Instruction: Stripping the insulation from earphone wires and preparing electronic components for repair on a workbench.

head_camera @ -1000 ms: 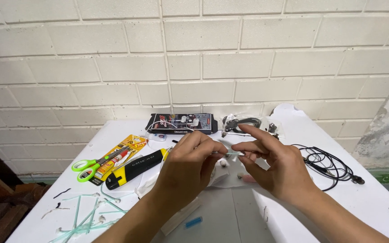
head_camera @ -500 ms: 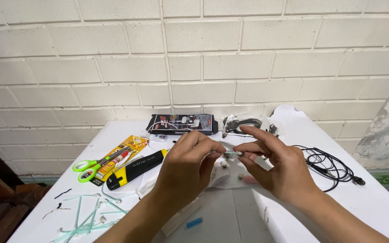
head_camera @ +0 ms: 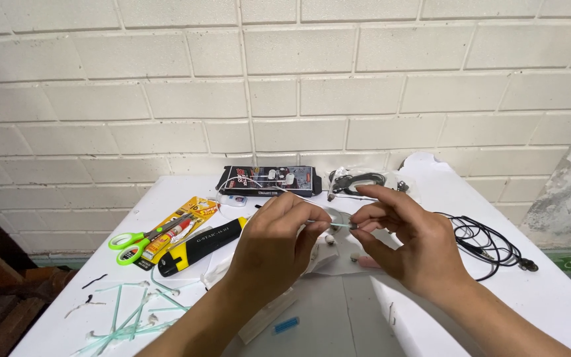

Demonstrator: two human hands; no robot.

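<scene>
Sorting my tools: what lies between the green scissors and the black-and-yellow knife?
In the head view, a glue tube on its yellow card lies between scissors and knife.

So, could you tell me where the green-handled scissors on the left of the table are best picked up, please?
Take the scissors by the green handle loops, coming from the table's left edge. The loops lie toward that open edge, while the blades point inward across the yellow glue pack, beside the yellow-and-black utility knife.

Both hands, the left hand (head_camera: 275, 248) and right hand (head_camera: 408, 248), are bare: no gloves, rings, watch or sleeves on either forearm.
</scene>
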